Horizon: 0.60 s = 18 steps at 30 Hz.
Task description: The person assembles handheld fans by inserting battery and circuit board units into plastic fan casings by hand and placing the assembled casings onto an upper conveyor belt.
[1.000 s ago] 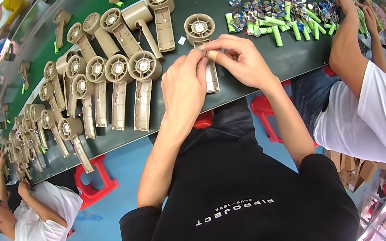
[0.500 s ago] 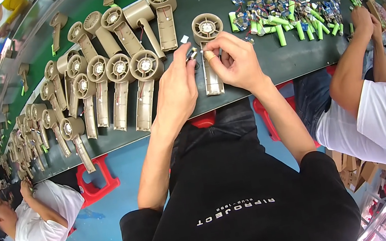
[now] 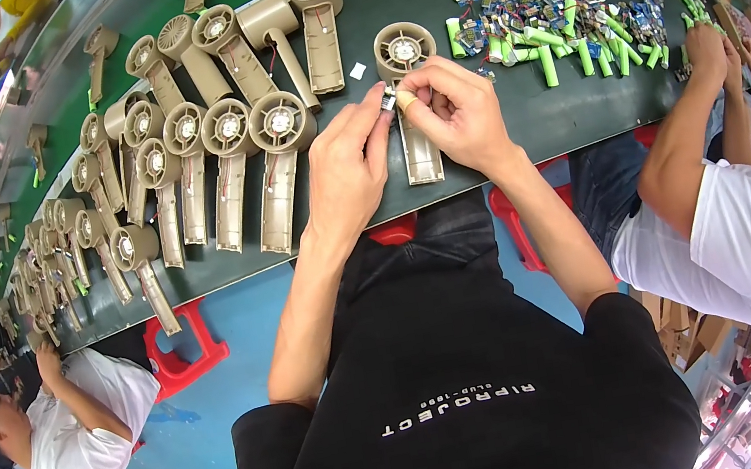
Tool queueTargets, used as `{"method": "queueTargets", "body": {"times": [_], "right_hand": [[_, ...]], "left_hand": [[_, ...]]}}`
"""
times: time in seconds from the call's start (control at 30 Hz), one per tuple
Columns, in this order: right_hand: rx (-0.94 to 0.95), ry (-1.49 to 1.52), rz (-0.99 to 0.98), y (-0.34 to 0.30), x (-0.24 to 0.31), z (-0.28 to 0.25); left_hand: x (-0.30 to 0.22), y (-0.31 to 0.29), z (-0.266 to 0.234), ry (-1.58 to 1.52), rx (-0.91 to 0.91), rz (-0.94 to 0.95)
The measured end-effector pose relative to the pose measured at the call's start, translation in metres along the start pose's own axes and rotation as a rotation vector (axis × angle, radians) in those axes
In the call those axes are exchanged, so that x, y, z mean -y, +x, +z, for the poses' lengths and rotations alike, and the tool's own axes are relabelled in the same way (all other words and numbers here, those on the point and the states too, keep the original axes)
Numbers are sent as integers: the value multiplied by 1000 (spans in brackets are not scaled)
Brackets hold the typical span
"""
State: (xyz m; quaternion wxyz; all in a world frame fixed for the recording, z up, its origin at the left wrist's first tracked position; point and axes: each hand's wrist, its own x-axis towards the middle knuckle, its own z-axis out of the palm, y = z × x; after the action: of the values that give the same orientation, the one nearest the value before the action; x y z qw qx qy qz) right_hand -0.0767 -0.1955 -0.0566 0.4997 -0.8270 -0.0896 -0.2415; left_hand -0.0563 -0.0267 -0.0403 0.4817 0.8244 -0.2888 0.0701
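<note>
A tan handheld fan [image 3: 422, 156] lies in front of me at the near table edge, its round head away from me and its open, hollow handle toward me. Over the upper part of that handle, my left hand [image 3: 344, 173] pinches a small circuit board [image 3: 387, 99] between thumb and fingertips. My right hand [image 3: 463, 117] is closed beside it, thumb and forefinger meeting close to the board. A yellowish cover wraps one of its fingertips. Whatever the right fingers pinch is too small and hidden to make out. A small white piece [image 3: 358, 71] rests left of the fan's head.
Rows of tan fan bodies [image 3: 278, 122] fill the table's left side. To the right lies a heap of green battery cells [image 3: 548, 67] with circuit boards [image 3: 507, 7]. Co-workers in white shirts [image 3: 726, 243] sit on both sides. A red stool [image 3: 186, 353] stands below the table.
My left hand has moved slightly right, bringing the circuit board up against the right fingertips. The right hand stays over the fan's handle.
</note>
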Motion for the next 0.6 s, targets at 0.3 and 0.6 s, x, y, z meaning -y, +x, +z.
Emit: {"method": "queueTargets", "body": {"times": [0.3,0.6], "right_hand": [[-48,-144,-114,1,3,2],[-52,-335,-270,0,-2,2]], "left_hand": [[3,0,0,28,-16,32],[6,7,-4,116,69,164]]}}
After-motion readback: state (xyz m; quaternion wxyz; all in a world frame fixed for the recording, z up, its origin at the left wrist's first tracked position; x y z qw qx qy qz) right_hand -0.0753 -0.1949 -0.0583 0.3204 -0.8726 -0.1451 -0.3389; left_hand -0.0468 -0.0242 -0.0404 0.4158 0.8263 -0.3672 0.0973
